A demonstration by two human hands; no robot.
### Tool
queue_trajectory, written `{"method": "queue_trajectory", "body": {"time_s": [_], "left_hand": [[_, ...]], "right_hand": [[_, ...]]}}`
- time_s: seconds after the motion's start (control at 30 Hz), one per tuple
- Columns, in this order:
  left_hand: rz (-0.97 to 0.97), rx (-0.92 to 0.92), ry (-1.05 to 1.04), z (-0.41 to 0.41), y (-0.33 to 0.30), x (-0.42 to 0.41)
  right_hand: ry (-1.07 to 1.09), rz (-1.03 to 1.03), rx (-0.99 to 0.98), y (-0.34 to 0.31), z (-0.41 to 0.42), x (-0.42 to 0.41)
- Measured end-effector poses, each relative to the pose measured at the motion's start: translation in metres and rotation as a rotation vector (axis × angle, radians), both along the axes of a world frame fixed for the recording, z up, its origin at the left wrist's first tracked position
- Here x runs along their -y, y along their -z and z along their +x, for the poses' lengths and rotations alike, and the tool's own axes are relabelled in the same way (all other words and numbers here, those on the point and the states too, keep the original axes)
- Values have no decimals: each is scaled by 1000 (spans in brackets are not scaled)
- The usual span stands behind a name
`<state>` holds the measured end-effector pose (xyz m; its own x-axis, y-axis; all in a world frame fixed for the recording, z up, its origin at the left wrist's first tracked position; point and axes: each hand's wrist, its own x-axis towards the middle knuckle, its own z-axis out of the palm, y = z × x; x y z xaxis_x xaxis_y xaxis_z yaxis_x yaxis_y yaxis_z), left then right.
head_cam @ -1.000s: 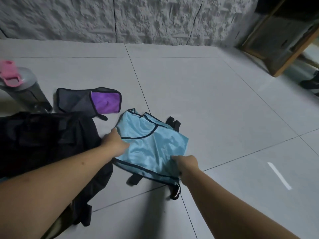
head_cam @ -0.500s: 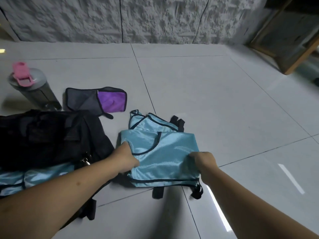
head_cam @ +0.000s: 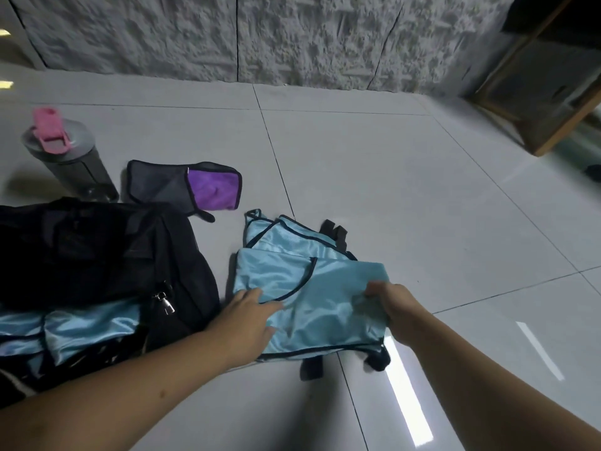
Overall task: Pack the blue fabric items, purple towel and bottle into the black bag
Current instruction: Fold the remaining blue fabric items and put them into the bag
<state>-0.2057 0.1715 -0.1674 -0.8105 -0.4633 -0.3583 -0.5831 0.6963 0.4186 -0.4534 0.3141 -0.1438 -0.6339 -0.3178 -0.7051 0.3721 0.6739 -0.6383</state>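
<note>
A light blue fabric vest (head_cam: 318, 307) with dark trim and black straps lies folded on the tiled floor. My left hand (head_cam: 252, 315) rests flat on its left side with the fingers spread. My right hand (head_cam: 388, 302) grips a folded-over flap at its right side. The black bag (head_cam: 97, 255) lies open at the left, with more blue fabric (head_cam: 71, 330) showing inside it. The purple towel (head_cam: 213, 190) sits in a dark mesh pouch behind the bag. A grey bottle (head_cam: 74, 161) with a pink lid stands upright at the far left.
A rough white wall (head_cam: 260, 37) runs along the back. A wood-framed panel (head_cam: 549, 92) leans at the right rear, with a dark object (head_cam: 593, 172) on the floor near it. Bare floor tiles (head_cam: 406, 190) stretch to the right of the vest.
My left hand has gone from gripping the vest's left edge to lying flat on it. My right hand has folded the right part over toward the middle. The view has shifted left, showing more of the bag.
</note>
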Motion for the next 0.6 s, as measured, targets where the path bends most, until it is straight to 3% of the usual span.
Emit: {"method": "queue_trajectory", "body": {"time_s": [0.23,0.37,0.5,0.6], "left_hand": [[-384,150,298,-2,8,-8],[-110,185,309,-19,9,-9],[-103,309,342,-30,12,-10],[-32,298,234,-30,6,-9]], "right_hand": [[-361,116,-30,-13,-2,2],[-434,178,-153,-24,9,19],[-526,145,-223,-45,26,45],[-588,133,-276,-58,48,68]]}}
